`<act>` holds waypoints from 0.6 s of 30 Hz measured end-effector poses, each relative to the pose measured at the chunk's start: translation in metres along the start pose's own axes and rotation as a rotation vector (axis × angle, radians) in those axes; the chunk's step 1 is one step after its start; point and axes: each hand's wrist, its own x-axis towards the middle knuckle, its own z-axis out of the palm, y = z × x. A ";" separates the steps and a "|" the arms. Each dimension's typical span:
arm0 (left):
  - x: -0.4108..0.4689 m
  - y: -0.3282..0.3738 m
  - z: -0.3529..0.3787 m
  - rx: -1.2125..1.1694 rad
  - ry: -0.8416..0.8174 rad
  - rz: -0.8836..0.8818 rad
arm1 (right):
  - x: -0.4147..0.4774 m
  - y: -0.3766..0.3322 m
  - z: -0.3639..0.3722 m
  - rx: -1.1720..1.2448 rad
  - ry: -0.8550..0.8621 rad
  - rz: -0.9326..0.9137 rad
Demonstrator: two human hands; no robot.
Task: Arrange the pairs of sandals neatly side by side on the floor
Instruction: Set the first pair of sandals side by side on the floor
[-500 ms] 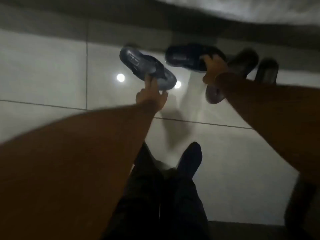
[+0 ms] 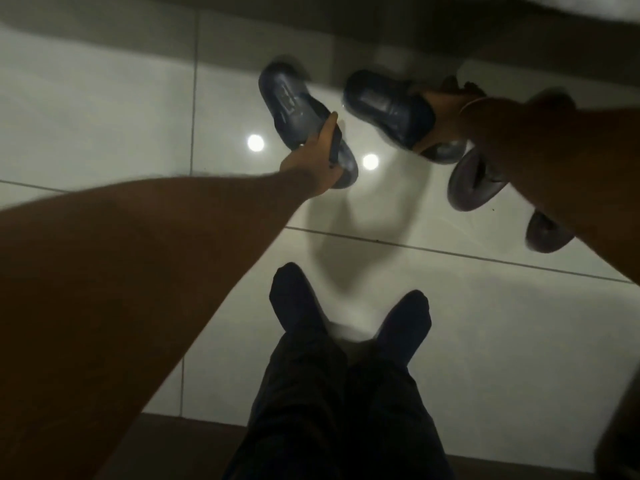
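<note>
My left hand (image 2: pixel 313 168) grips a dark blue slide sandal (image 2: pixel 294 109) by its strap, with the toe pointing away to the upper left. The matching dark blue sandal (image 2: pixel 384 105) is held by my right hand (image 2: pixel 446 112) just to its right. Both sandals seem to be slightly above the glossy white tile floor (image 2: pixel 104 126), though blur makes contact hard to judge. Two darker brown sandals (image 2: pixel 467 188) (image 2: pixel 543 237) lie on the floor under my right forearm, partly hidden by it.
My two feet in dark socks (image 2: pixel 294 299) (image 2: pixel 405 320) and dark trousers stand on the tiles below the hands. A shadowed wall base or furniture edge (image 2: pixel 311 29) runs across the top. Two ceiling light reflections (image 2: pixel 255 143) shine on the floor.
Both hands and the blue sandals sit slightly lower and nearer in view. The view has tilted down, showing both feet and more of the two brown sandals.
</note>
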 end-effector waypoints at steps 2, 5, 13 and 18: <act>-0.002 -0.016 -0.003 0.034 0.007 -0.012 | -0.001 -0.011 -0.002 0.100 -0.011 0.028; -0.010 -0.037 -0.005 0.054 0.056 -0.002 | -0.009 -0.045 0.020 0.169 0.096 -0.029; -0.036 -0.079 0.003 0.072 0.168 0.080 | -0.018 -0.101 0.086 0.222 0.227 -0.023; -0.048 -0.089 0.004 0.070 0.174 0.111 | -0.028 -0.126 0.104 0.242 0.221 -0.065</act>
